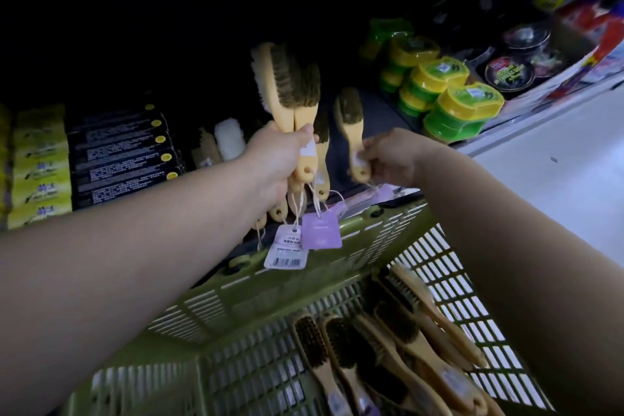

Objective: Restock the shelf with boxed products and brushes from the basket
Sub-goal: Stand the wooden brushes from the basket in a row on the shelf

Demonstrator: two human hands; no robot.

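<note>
Gripping a bundle of wooden brushes [290, 84] at twelve o'clock, the left hand [273, 162] curls tight round the handles; the right hand [391, 155] pinches a single brush [349, 118] at the shelf [381, 118]. At nine, boxes [121, 152] sit stocked; loose brushes [405, 348] wait in the basket [270, 297] at five.

On my feed the basket [277, 284] reads olive green, its walls cut in a pattern of slots and grid squares. The bundle of brushes [293, 84] has pale tan handles and dark olive-brown bristles, and the single brush [349, 115] beside it matches. I see a lilac tag [320, 231] and a white tag [287, 252] printed with black barcodes. The black boxes [121, 152] carry yellow dots, next to yellow-green boxes [40, 159]. The tubs [462, 105] are green with yellow lids, the round tins [510, 73] black.
</note>
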